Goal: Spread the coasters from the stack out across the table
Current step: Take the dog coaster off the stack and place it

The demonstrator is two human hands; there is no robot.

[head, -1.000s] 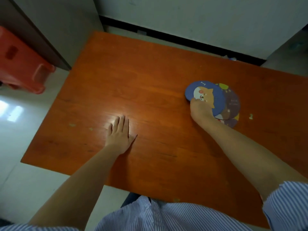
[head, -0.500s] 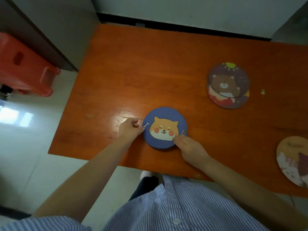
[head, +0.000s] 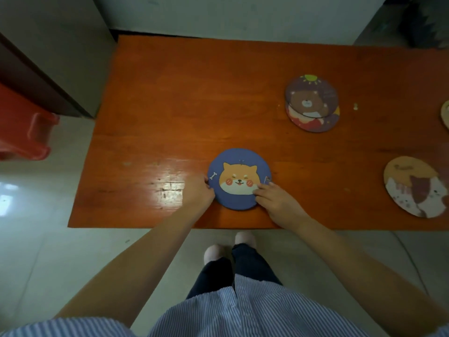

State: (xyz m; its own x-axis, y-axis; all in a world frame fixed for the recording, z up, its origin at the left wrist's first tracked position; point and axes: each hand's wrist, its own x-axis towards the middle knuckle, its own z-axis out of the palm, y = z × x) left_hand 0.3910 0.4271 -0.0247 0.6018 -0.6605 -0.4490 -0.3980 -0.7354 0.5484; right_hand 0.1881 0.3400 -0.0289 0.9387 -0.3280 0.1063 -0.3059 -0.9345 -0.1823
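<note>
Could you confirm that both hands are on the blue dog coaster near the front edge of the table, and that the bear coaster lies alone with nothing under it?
Not quite: the head view shows the bear coaster overlapping another coaster beneath it. The rest holds: left hand and right hand are on the blue dog coaster.

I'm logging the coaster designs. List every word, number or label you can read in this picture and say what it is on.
Nothing can be read for certain.
Tan cat coaster: a short dark word near its top edge, too blurred to read.
Bear coaster: faint marks at its right side, too small to read.
Blue dog coaster: pictures only, a dog face and a bone, no words.
Table: no text.
</note>
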